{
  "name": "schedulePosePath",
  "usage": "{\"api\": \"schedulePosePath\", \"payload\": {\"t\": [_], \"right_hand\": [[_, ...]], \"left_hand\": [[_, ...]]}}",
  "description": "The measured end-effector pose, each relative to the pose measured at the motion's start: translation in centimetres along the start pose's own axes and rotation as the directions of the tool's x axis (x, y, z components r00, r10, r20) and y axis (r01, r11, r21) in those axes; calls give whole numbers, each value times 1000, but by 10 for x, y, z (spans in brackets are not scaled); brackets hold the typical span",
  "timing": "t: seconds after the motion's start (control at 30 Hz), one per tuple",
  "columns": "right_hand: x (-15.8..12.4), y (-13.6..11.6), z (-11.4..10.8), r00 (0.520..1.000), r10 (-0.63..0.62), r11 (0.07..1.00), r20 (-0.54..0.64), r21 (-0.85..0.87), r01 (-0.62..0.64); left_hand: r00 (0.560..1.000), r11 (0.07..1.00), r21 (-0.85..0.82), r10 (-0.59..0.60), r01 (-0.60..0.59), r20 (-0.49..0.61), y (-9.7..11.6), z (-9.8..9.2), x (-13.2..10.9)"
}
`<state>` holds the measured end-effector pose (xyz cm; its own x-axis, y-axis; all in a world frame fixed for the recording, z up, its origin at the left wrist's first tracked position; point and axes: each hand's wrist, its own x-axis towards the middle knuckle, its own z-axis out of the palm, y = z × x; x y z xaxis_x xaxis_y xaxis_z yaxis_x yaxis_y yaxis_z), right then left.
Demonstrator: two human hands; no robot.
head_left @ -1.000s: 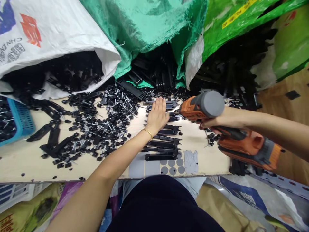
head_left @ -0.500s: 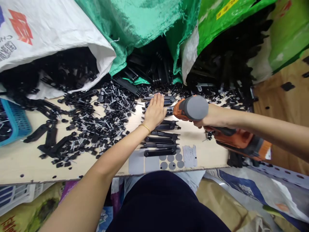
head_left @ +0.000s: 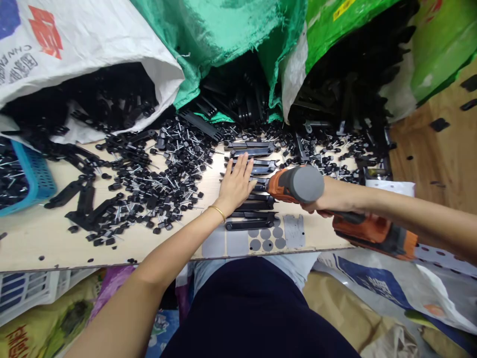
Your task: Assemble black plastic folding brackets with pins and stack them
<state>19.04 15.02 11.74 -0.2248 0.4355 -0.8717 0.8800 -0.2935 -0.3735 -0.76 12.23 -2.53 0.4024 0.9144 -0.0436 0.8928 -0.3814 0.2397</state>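
Observation:
My left hand (head_left: 234,185) lies flat, fingers stretched out, on a row of long black plastic parts (head_left: 250,224) laid side by side on the table. My right hand (head_left: 331,195) is wrapped round the handle of an orange and black cordless drill (head_left: 372,231). The drill's front end points left at one of the black parts, close beside my left fingertips. Whether its bit touches the part is hidden. Above my left hand, more of these parts (head_left: 251,146) lie in the same row.
Loose black-headed screws (head_left: 175,164) are heaped left of the row. Behind stand a white sack (head_left: 100,35), a teal sack (head_left: 231,30) and a green sack (head_left: 346,25) of black pieces. A blue basket (head_left: 40,174) sits at the left. Grey stickers (head_left: 236,242) mark the table's front edge.
My left hand and the drill have both shifted down the row toward the front edge, to another black part. More parts show above my hand. The view has also shifted slightly.

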Motion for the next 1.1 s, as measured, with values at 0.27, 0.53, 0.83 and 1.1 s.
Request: {"api": "schedulePosePath", "payload": {"t": [0.27,0.53,0.83,1.1], "right_hand": [[-14,-5,5,1000,-20,999,1,41,20],[-42,19,34,995,95,985,32,140,-98],[-19,8,36,1000,29,996,10,-86,-28],[-49,23,48,999,22,995,-34,-101,-25]], "left_hand": [[998,998,-23,55,-54,38,-2,-8,4],[998,998,-29,56,-55,33,8,-5,-44],[994,994,-42,106,-105,28,0,3,-37],[987,987,-29,158,-157,20,11,-15,-57]]}}
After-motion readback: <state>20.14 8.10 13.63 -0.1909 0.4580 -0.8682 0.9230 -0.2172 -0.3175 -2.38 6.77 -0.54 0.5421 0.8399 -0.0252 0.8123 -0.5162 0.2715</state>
